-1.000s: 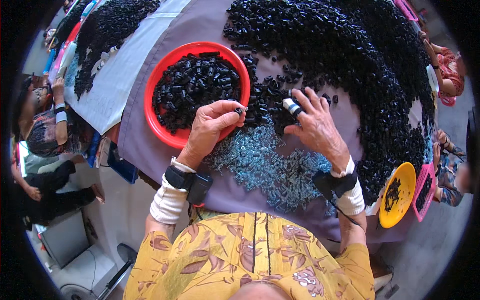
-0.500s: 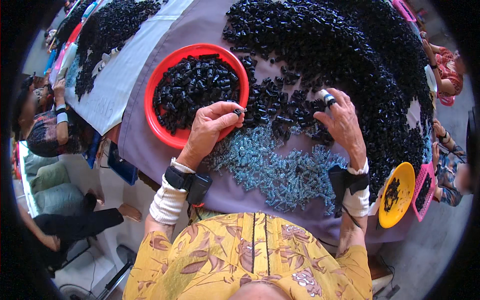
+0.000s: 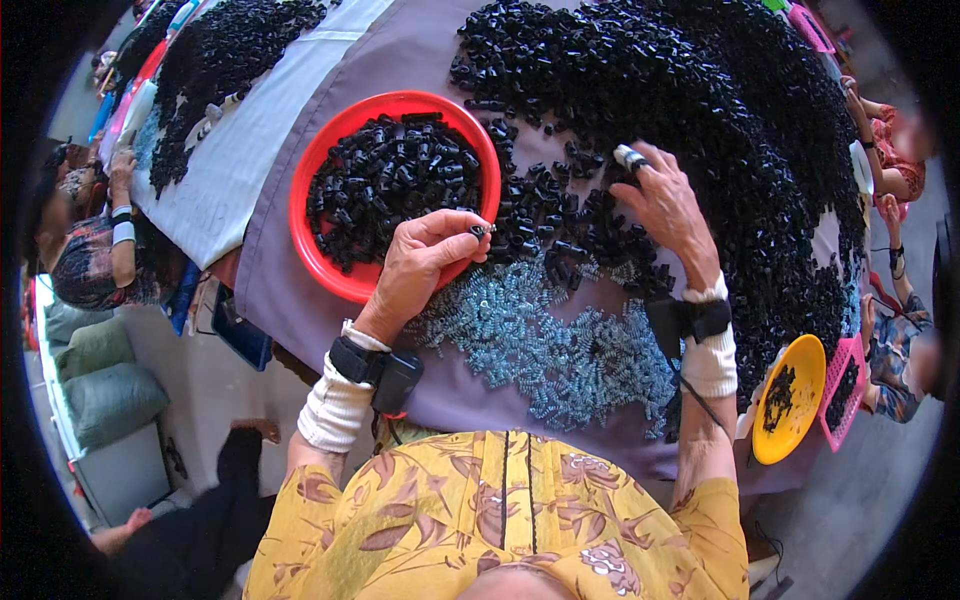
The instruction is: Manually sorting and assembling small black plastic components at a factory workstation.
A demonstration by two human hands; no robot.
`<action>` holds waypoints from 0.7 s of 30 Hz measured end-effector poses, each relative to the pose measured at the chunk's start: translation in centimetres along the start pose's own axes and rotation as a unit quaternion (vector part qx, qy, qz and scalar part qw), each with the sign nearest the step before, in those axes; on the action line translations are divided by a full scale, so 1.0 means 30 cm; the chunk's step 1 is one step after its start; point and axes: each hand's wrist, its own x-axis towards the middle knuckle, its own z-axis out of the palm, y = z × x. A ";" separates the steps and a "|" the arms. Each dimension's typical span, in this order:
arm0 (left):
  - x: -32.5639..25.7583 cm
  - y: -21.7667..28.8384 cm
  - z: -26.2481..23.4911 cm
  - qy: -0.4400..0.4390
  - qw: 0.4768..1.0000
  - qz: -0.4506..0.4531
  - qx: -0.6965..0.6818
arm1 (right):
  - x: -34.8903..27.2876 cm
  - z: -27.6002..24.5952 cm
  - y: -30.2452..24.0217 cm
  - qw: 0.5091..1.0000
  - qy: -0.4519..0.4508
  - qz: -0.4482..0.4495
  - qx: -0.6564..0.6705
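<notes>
My left hand (image 3: 428, 258) is closed by the near right rim of a red basin (image 3: 308, 245), thumb and forefinger pinching a small black plastic part (image 3: 479, 231). A bit of metal shows at the part's end; I cannot make out whether it is a spring. Many black plastic parts (image 3: 395, 180) fill the basin. Over the loose black parts on the table my right hand (image 3: 672, 212) is open, thumb and taped forefinger apart, with nothing seen between them. Between my forearms lies a spread of small bluish metal springs (image 3: 545, 345).
A great heap of black parts (image 3: 700, 90) covers the far and right side of the purple-grey tablecloth (image 3: 270, 235). At the right edge stand a yellow basin (image 3: 815, 385) and a pink basket (image 3: 845, 395). Other people sit along both sides; a white-covered table (image 3: 225, 200) is at left.
My right hand has shifted a little left and farther out over the black parts. My left hand stays nearly in place with its part. At lower left, a person's legs have moved.
</notes>
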 end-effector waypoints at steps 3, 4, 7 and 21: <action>-0.006 0.007 0.005 0.001 1.000 -0.001 -0.002 | 0.070 0.038 -0.002 0.999 -0.020 0.016 -0.040; -0.005 0.007 0.003 0.002 1.000 -0.001 -0.002 | 0.090 0.044 -0.005 0.997 -0.034 0.033 -0.062; -0.006 0.008 0.000 0.002 1.000 0.001 -0.006 | 0.119 0.059 -0.025 0.997 -0.044 0.033 -0.061; 0.000 0.004 0.000 -0.001 1.000 0.006 0.002 | -0.089 0.061 -0.238 0.997 -0.040 -0.050 0.038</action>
